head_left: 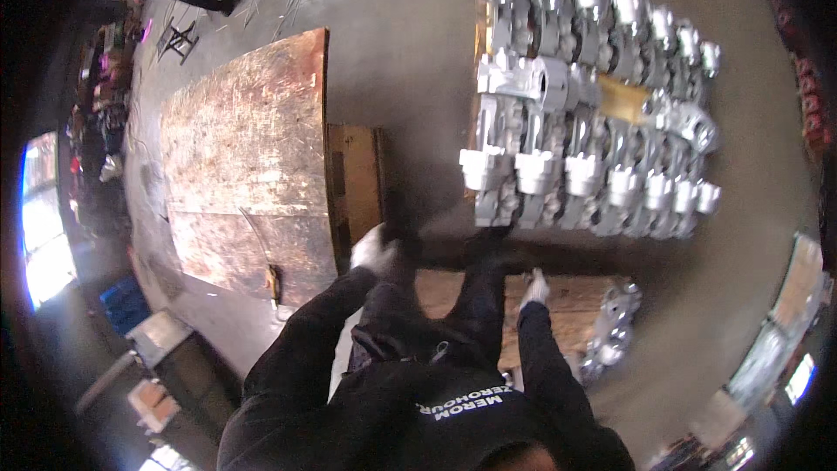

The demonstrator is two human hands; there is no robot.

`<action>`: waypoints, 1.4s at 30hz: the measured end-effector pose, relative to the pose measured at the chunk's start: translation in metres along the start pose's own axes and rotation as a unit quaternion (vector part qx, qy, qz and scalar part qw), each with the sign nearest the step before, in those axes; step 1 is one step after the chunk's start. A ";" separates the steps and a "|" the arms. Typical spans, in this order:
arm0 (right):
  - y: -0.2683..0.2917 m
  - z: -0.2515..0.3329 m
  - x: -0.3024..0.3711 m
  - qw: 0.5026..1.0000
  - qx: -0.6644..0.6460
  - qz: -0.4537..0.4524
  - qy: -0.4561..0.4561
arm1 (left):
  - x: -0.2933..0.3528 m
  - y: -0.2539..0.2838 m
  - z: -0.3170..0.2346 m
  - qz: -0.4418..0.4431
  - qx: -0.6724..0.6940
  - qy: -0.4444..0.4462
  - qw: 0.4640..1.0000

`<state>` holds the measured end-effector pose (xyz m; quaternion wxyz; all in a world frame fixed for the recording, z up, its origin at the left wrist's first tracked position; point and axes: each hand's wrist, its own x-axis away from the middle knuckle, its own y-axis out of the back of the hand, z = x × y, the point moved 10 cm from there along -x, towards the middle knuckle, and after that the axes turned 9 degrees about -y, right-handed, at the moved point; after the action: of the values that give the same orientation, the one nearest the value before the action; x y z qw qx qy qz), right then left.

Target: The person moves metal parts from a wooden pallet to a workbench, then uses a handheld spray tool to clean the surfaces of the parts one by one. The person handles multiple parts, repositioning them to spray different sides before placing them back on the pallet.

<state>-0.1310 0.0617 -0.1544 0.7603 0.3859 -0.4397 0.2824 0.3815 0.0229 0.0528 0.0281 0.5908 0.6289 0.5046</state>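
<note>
The right hand (534, 289) has rowed silver castings (582, 173) at one o'clock, the left hand (373, 250) a wooden tabletop (253, 148) at ten; working remotely, I cannot tell either grip.

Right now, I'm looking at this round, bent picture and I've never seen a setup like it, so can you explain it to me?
There's no machine here, just a person working by hand. The one picture comes from a wide fisheye camera on their head, looking down, so straight edges bend. Their dark top shows at the bottom.

The left hand, covered in white, is beside a worn wooden board with a small tool at its near edge. The right hand is near a few shiny metal parts. Rows of silver castings fill the upper right. I can't make out anything held in either hand.
</note>
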 end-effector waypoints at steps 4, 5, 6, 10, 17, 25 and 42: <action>0.108 0.057 -0.028 0.993 -0.038 -0.018 0.110 | 0.086 -0.002 0.182 -0.024 0.042 0.205 0.978; 0.109 0.065 -0.011 0.993 0.023 -0.009 0.111 | 0.105 -0.015 0.247 -0.042 0.067 0.215 0.973; 0.112 0.082 0.009 0.990 0.074 -0.007 0.123 | 0.110 -0.014 0.258 -0.043 0.063 0.184 0.980; 0.116 0.086 0.107 0.986 0.086 -0.035 0.137 | 0.119 0.013 0.258 -0.004 0.013 0.103 0.995; 0.094 0.014 0.161 0.968 0.070 -0.070 0.228 | 0.044 0.074 0.208 -0.016 0.138 -0.094 0.986; 0.036 -0.052 0.173 0.990 -0.043 0.101 0.092 | 0.036 0.115 0.221 0.098 0.499 0.114 0.853; 0.125 -0.133 0.205 0.995 -0.074 -0.052 0.052 | -0.084 0.094 0.041 0.364 -0.058 -0.205 0.907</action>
<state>-0.0743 0.2592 0.0278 0.8222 0.3358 -0.3982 0.2294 0.4994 -0.0368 0.0486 0.0046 0.8664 0.3201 0.3833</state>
